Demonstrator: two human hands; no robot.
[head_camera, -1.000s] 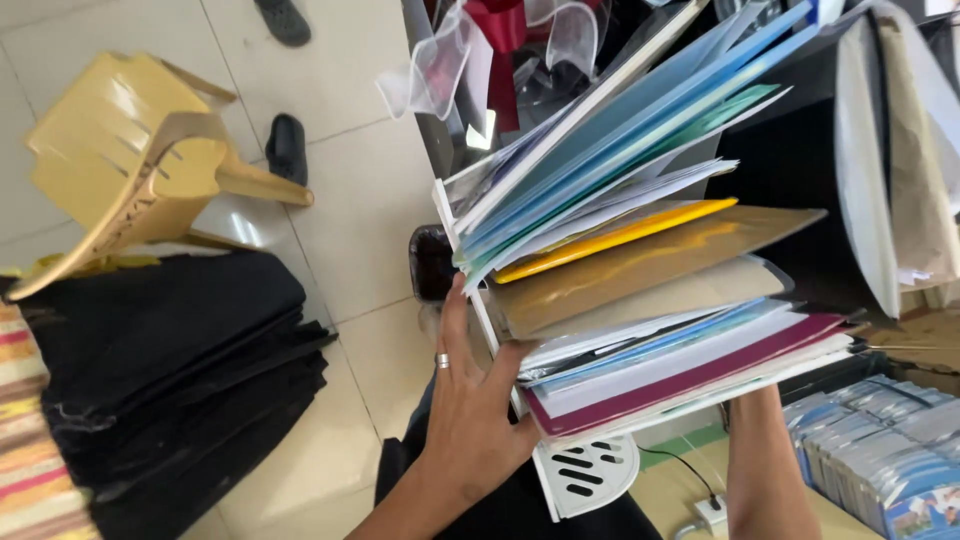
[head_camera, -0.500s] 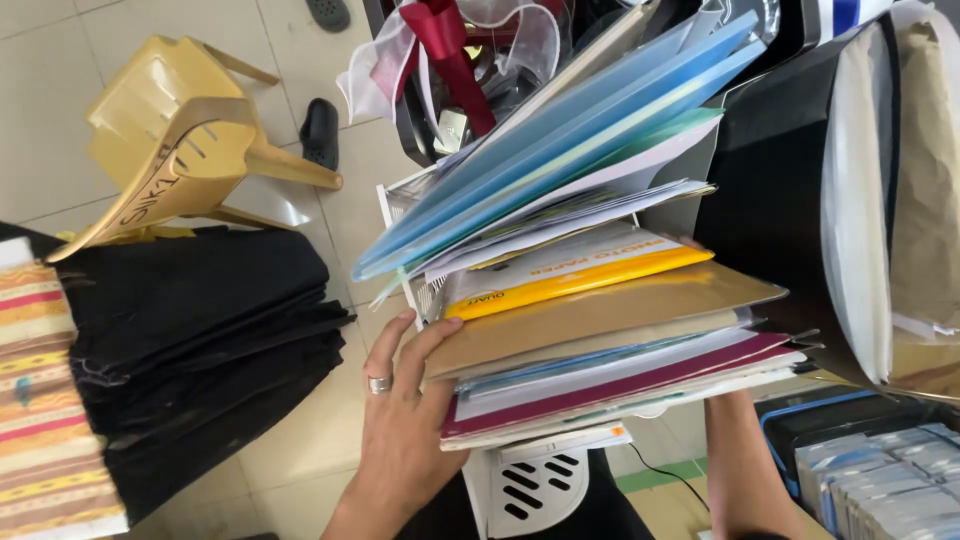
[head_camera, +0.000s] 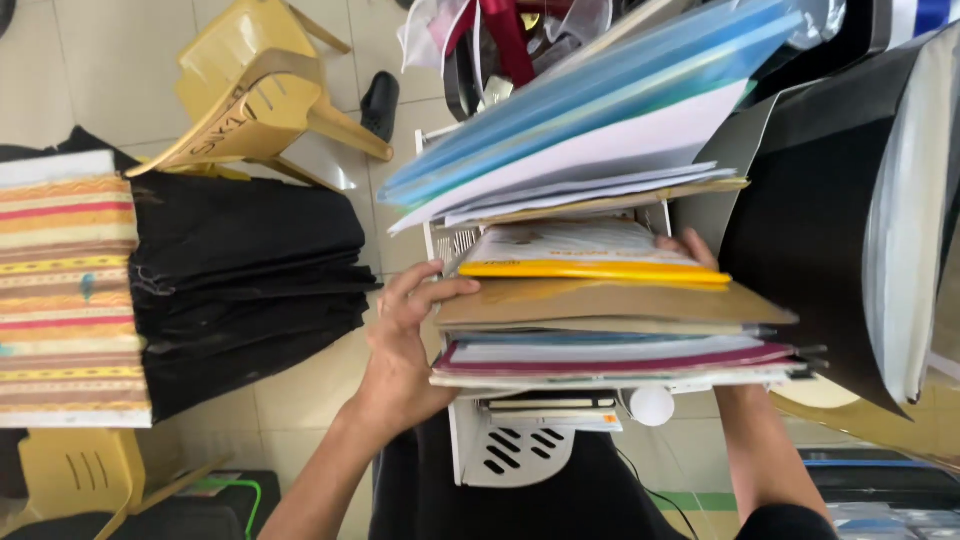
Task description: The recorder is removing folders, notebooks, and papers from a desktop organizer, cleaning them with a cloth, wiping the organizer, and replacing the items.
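Both hands (head_camera: 405, 335) gripping folder stack (head_camera: 610, 330)

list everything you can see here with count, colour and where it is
folder stack: one pile, brown, maroon, blue and white, centre, on the rack
yellow-edged booklet: one, atop the brown folder
blue folders: several, blue with white sheets, fanned above the stack
white rack: one, slotted, under the stack
black binder: one, right, upright
plastic chair: one, yellow, tipped on the floor, upper left
black cloth: one pile, left of centre
striped fabric: one, multicoloured, far left
black shoe: one, on the floor near the chair
left hand: on the stack's left edge
right hand: fingers showing behind the booklet
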